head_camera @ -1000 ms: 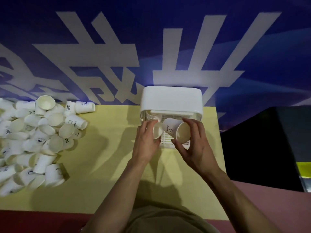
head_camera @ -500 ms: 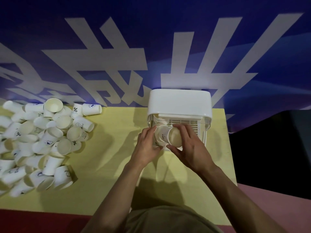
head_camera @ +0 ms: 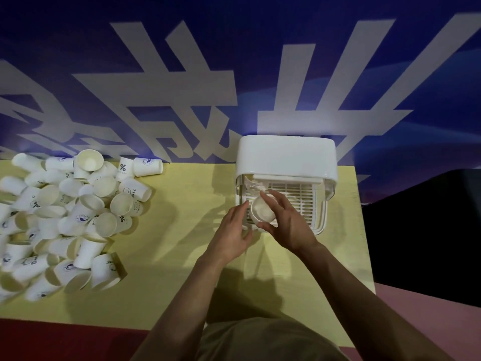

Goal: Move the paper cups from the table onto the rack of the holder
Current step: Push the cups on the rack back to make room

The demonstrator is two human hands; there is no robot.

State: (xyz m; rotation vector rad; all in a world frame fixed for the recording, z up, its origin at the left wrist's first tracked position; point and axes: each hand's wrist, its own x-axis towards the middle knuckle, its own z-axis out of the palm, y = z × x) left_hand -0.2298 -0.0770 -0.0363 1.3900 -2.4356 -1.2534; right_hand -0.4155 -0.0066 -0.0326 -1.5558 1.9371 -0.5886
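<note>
A white paper cup [head_camera: 261,211] stands bottom-up on the front left of the slatted rack [head_camera: 296,198] inside the white holder [head_camera: 286,155]. My right hand [head_camera: 286,225] curls its thumb and fingers round this cup from the right. My left hand [head_camera: 231,230] lies at the holder's front left corner with its fingers stretched forward, the fingertips at the cup's left side. A big loose pile of paper cups [head_camera: 65,217] covers the left part of the yellow table [head_camera: 182,256].
Pale shapes lie at the rack's back left under the lid; I cannot tell what they are. A blue wall with large white characters stands right behind the table. A dark drop lies past the table's right edge.
My right hand has turned the cup from lying sideways to bottom-up and lowered it onto the rack's front left. My left hand, which held a cup before, now has its fingers stretched out.
</note>
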